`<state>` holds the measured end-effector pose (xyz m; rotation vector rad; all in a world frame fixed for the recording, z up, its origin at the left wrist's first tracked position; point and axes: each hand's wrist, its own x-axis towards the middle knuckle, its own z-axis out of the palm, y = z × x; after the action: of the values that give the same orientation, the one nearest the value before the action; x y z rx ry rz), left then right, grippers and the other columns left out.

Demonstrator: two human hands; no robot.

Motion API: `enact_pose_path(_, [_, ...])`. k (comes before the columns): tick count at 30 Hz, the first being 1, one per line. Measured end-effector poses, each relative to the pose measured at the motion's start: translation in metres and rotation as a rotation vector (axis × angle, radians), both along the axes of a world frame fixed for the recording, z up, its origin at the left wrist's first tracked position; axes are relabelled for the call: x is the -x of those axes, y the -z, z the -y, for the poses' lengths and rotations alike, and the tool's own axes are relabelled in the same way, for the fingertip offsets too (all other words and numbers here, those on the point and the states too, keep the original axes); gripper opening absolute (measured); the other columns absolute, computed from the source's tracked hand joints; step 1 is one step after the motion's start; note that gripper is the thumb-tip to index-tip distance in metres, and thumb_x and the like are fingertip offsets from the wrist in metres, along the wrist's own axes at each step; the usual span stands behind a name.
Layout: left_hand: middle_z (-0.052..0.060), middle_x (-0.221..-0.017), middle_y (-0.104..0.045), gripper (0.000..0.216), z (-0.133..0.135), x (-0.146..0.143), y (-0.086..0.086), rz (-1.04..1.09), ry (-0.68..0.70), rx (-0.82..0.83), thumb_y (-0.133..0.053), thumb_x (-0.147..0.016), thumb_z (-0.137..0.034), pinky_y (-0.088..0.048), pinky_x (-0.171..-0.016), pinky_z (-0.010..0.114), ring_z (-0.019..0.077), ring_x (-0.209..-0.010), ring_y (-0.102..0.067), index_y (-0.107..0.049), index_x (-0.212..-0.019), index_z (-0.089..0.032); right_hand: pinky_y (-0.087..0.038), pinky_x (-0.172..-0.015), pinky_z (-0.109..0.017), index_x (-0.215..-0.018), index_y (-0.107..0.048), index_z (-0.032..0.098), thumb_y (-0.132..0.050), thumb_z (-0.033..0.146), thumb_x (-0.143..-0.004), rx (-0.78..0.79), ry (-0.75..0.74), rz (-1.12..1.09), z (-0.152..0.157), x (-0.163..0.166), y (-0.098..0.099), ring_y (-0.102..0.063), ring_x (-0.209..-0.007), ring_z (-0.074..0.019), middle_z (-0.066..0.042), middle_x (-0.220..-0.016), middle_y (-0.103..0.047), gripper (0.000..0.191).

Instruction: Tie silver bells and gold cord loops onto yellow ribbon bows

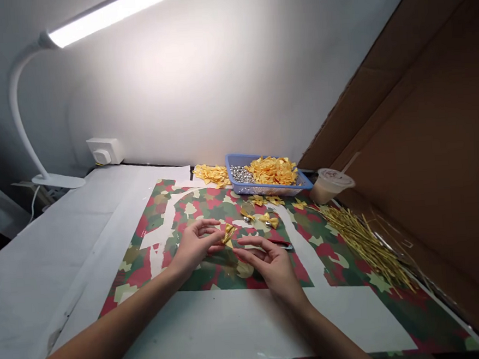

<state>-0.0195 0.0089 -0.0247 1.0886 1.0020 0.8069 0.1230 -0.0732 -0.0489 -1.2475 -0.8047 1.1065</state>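
Pinched between the thumb and fingers of my left hand (200, 242) is a small yellow bow (228, 233). Close on its right, my right hand (267, 257) has thumb and fingertips drawn near each other by the bow's lower end; whether they grip a thin strand there is too small to make out. Beyond my hands lie two yellow bows with silver bells, one a bell bow (269, 221) on the right, the other a bell bow (247, 216) to its left. A red-handled tool (283, 244) lies partly behind my right hand.
A blue basket (271, 190) holds silver bells and yellow bows, with a pile of yellow bows (212, 175) beside it. On the right are a lidded cup (331, 185), gold twist ties (362, 242) and a cardboard wall (417, 134). A white lamp (22, 118) arches over the left.
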Motion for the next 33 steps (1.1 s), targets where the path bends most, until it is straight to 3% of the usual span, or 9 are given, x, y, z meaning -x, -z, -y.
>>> enact_pose_path(5, [0.002,-0.076,-0.063,0.037,-0.003,0.000,0.000,-0.015,0.016,-0.085,-0.082,-0.056,-0.025,-0.057,-0.062,0.026,0.0159,-0.074,-0.065,-0.063,-0.086,-0.014,-0.054,-0.080,-0.033,-0.070,-0.074,0.019,-0.083,0.046,-0.052,-0.031,0.051,0.049,0.002,0.003,0.000,-0.066,-0.089,-0.0233,-0.006,-0.092,-0.070,0.033])
enact_pose_path(9, [0.002,-0.075,-0.063,0.036,-0.006,0.001,0.001,-0.002,0.020,-0.160,-0.083,-0.055,-0.026,-0.056,-0.065,0.025,0.0171,-0.080,-0.064,-0.062,-0.083,-0.014,-0.054,-0.076,-0.031,-0.065,-0.073,0.020,-0.082,0.048,-0.054,-0.071,0.059,0.049,0.000,0.006,-0.003,-0.064,-0.080,-0.0195,-0.005,-0.082,-0.068,0.031])
enact_pose_path(14, [0.003,-0.076,-0.065,0.036,-0.007,0.004,0.003,0.004,0.046,-0.226,-0.082,-0.056,-0.029,-0.056,-0.063,0.028,0.0174,-0.073,-0.066,-0.062,-0.082,-0.015,-0.054,-0.071,-0.031,-0.068,-0.070,0.020,-0.084,0.045,-0.051,-0.038,0.126,-0.003,-0.002,0.009,-0.009,-0.065,-0.072,-0.0185,-0.002,-0.072,-0.070,0.034])
enact_pose_path(20, [0.004,-0.080,-0.067,0.032,-0.004,0.004,0.009,0.028,0.070,-0.280,-0.080,-0.059,-0.029,-0.055,-0.064,0.028,0.0176,-0.074,-0.067,-0.062,-0.081,-0.015,-0.054,-0.069,-0.029,-0.067,-0.066,0.020,-0.089,0.037,-0.043,-0.071,0.188,-0.020,-0.008,0.009,-0.012,-0.066,-0.069,-0.0171,0.001,-0.069,-0.068,0.037])
enact_pose_path(27, [0.003,-0.077,-0.069,0.028,0.002,0.000,0.010,0.106,0.095,-0.219,-0.081,-0.058,-0.022,-0.055,-0.069,0.028,0.0166,-0.076,-0.066,-0.062,-0.079,-0.015,-0.053,-0.060,-0.026,-0.067,-0.063,0.019,-0.088,0.040,-0.046,-0.030,0.148,-0.052,-0.011,0.009,-0.009,-0.066,-0.067,-0.0159,0.001,-0.071,-0.067,0.038])
enact_pose_path(33, [0.005,-0.080,-0.072,0.026,0.006,0.000,0.003,0.135,0.109,-0.091,-0.081,-0.058,-0.018,-0.055,-0.076,0.031,0.0193,-0.083,-0.068,-0.065,-0.079,-0.015,-0.054,-0.064,-0.026,-0.068,-0.063,0.019,-0.088,0.037,-0.047,-0.043,0.142,-0.097,-0.011,0.008,-0.005,-0.066,-0.070,-0.0150,0.002,-0.075,-0.068,0.038])
